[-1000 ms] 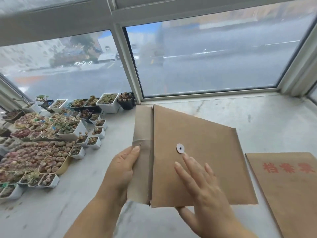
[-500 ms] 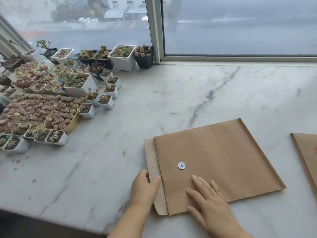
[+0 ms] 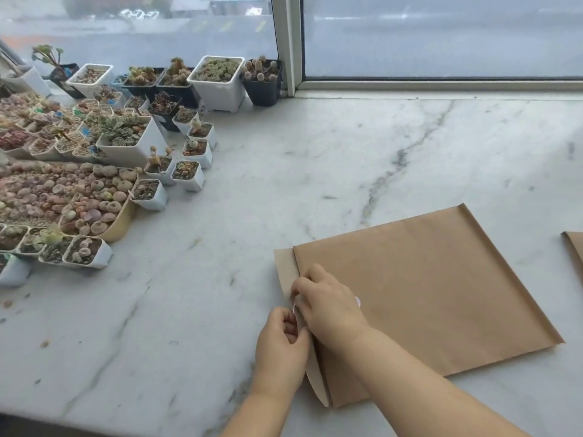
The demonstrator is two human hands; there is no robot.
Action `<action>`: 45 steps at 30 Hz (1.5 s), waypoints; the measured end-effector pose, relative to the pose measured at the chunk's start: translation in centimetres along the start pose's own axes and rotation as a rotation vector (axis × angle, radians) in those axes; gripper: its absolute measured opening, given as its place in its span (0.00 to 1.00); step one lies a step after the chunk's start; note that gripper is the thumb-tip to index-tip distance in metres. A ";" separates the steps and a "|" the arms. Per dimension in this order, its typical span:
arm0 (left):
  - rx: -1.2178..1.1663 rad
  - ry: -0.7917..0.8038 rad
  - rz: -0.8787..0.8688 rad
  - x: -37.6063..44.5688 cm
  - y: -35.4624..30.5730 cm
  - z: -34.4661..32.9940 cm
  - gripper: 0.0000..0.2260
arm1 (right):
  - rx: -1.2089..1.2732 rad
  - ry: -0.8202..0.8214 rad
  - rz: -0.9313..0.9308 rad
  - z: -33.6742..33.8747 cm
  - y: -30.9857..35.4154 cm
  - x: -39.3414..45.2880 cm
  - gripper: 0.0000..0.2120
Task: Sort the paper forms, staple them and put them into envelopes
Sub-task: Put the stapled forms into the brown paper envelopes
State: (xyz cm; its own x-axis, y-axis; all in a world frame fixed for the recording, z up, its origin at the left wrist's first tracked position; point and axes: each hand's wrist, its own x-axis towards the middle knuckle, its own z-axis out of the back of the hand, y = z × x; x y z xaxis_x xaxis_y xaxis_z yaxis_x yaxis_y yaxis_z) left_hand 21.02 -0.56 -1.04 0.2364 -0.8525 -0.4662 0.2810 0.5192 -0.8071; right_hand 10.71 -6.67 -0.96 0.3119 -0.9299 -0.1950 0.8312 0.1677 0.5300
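A brown kraft envelope (image 3: pixel 426 285) lies flat on the marble sill (image 3: pixel 220 294), its flap (image 3: pixel 285 269) at the left end. My left hand (image 3: pixel 280 351) sits at the flap's edge with fingers curled, pinching the flap near its string. My right hand (image 3: pixel 328 307) lies over the envelope's left part, covering the round metal button, its fingertips pinching a thin white string at the flap. No paper forms or stapler are visible.
Many small pots of succulents (image 3: pixel 104 171) crowd the left of the sill. A second brown envelope (image 3: pixel 575 250) shows at the right edge. The window frame (image 3: pixel 288 45) rises at the back. The sill's front edge runs along the bottom left.
The envelope went from held up to lying flat on the sill. My right hand slid left over the button, and both hands now pinch at the flap's string.
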 end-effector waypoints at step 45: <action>-0.360 0.240 0.041 -0.9 -6.2 -3.4 0.09 | 0.032 -0.183 0.149 8.6 -1.5 -3.0 0.09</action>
State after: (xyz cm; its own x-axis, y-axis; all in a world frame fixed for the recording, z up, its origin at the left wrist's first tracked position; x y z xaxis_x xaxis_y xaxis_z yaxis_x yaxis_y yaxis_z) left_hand 15.86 -3.24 3.11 0.0059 -0.8436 -0.5370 -0.0769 0.5350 -0.8413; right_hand 4.57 -6.96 5.90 0.3386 -0.9401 0.0387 0.7662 0.2994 0.5686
